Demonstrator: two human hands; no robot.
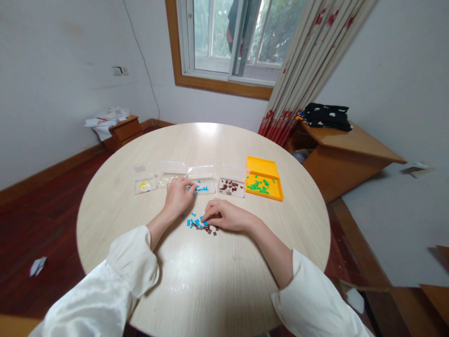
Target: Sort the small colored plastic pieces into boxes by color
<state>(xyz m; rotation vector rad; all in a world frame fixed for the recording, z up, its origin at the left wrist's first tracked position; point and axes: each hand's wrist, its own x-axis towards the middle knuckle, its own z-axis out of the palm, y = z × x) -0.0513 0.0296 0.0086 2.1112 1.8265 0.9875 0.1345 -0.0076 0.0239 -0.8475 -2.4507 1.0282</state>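
My left hand (178, 193) reaches over the left edge of a clear box of blue pieces (209, 189). Its thumb and fingers are pinched together; whatever they may hold is too small to make out. My right hand (226, 215) is closed in a pinch at a loose pile, its fingertips on a small blue brick (202, 218). Around them on the table lie more flat blue bricks (188, 223), with dark brown bricks (209, 231) at the pile's near side.
The round table (196, 285) also carries a clear box of yellow pieces (145, 185), one of pale pieces (162, 182), one of brown pieces (231, 186), and an open yellow case (263, 164) with green pieces. A wooden cabinet (336, 159) stands beyond the table's right edge.
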